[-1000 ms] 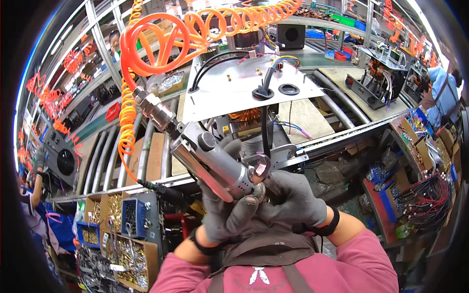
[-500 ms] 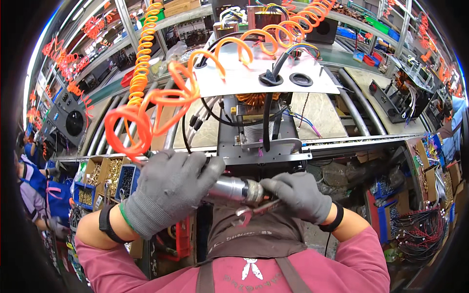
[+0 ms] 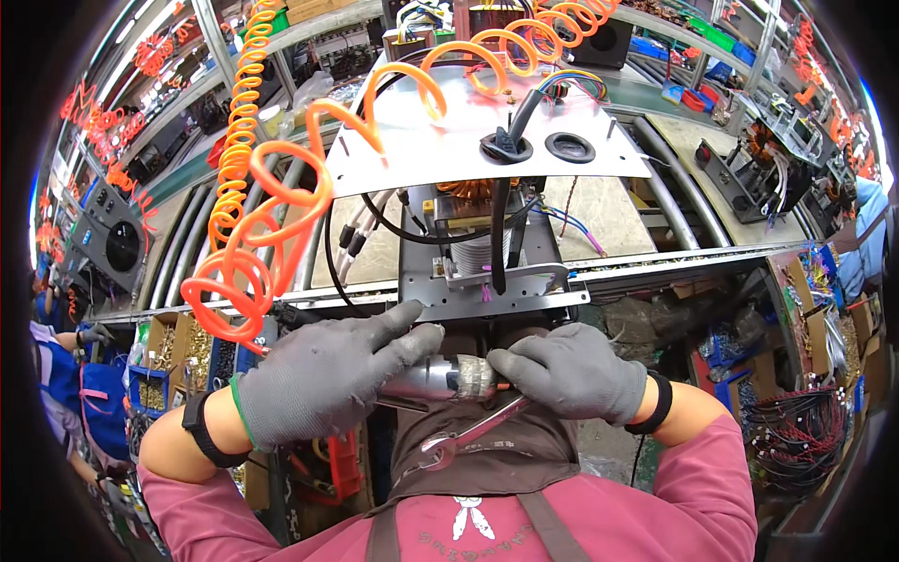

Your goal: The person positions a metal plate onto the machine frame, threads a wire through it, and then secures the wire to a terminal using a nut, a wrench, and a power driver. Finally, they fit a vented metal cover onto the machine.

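My left hand (image 3: 323,379), in a grey glove, is closed around a silver air driver (image 3: 417,379) lying crosswise in front of my apron. Its index finger lies along the top. My right hand (image 3: 576,375), also gloved, is closed at the ribbed nose end of the driver, thumb and finger against it. A metal wrench (image 3: 482,426) slants out from under the right hand, its open jaw lower left over the apron. What the right palm covers is hidden. Beyond the hands stands a machine chassis (image 3: 487,295) with a copper coil and a white panel (image 3: 412,150) above.
An orange coiled hose (image 3: 300,201) runs from the left hand across the panel. Bins of small fasteners (image 3: 169,351) stand at left, wire bundles (image 3: 796,431) at right. Conveyor rollers (image 3: 670,187) flank the chassis; another unit (image 3: 768,178) sits far right. Another person's sleeve shows at far left.
My left hand and the driver have dropped slightly lower, with the index finger straighter. The wrench jaw has swung down and left. The hose loops and the panel appear shifted left in view.
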Motion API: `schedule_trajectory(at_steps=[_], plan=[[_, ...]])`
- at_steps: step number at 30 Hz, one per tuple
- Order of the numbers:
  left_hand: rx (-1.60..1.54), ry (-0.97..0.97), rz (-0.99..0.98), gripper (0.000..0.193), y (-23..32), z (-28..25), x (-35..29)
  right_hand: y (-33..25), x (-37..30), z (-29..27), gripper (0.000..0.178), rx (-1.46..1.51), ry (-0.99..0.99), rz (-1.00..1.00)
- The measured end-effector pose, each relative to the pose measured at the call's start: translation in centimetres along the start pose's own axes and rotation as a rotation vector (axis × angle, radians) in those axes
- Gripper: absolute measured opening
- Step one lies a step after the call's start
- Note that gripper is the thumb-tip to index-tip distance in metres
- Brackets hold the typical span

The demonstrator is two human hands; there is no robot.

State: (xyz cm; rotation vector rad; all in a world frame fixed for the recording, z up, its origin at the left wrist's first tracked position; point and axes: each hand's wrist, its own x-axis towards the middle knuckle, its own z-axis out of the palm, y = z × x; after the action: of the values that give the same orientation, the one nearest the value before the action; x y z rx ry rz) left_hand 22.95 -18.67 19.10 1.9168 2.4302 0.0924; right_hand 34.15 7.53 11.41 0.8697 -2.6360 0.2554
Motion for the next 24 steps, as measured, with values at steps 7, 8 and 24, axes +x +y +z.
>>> schedule_trajectory(at_steps=[7, 8, 24], plan=[[-0.021, -0.11, 0.008, 0.072, -0.2, 1.6, 1.5, -0.1, 1.3, -0.3, 0.029, -0.021, -0.08, -0.048], [0.095, -0.091, 0.053, 0.071, -0.1, 1.8, 1.7, -0.2, 1.6, -0.3, 0.029, -0.007, -0.106, -0.037], [-0.392, -0.177, -0.63, 0.061, -5.3, -1.5, -6.2, 2.3, 2.6, -2.5, 0.038, 1.723, -0.224, 0.966]])
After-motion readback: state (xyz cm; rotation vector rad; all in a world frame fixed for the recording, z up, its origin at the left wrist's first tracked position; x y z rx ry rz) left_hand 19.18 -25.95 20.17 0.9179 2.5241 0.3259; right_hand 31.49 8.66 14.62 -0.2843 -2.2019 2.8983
